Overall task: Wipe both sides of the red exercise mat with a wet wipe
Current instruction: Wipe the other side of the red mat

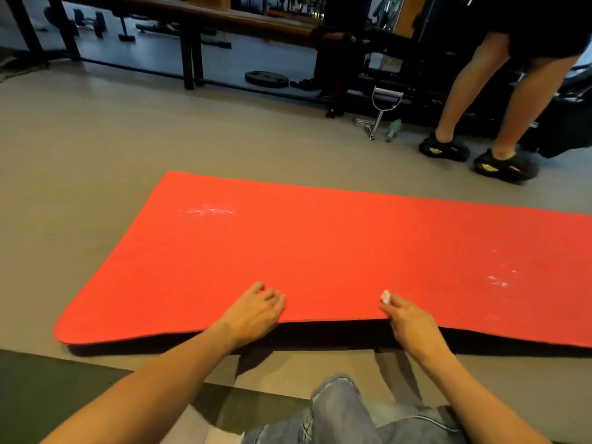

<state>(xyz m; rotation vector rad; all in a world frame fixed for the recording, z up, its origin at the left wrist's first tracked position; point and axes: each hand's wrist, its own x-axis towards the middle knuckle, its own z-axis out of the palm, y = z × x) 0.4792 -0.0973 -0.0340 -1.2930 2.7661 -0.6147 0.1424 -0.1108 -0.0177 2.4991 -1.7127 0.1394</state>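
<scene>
The mat (320, 245) is lying on the floor (80, 155) with its near edge held up, the left hand (256, 310) curling round that edge, the right hand (407, 318) clamping it with the wipe (385, 296) pinched in, so the flip appears to be starting, needing an even two-handed lift

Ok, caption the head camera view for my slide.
Left hand and right hand, holding a wet wipe, grip the lifted edge of the red exercise mat.

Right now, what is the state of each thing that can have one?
mat: spread on the floor, near edge lifted, white smudges on top.
left hand: grips the mat's near edge.
right hand: grips the near edge, wipe pinched in its fingers.
wipe: bunched small, held by right hand.
</scene>
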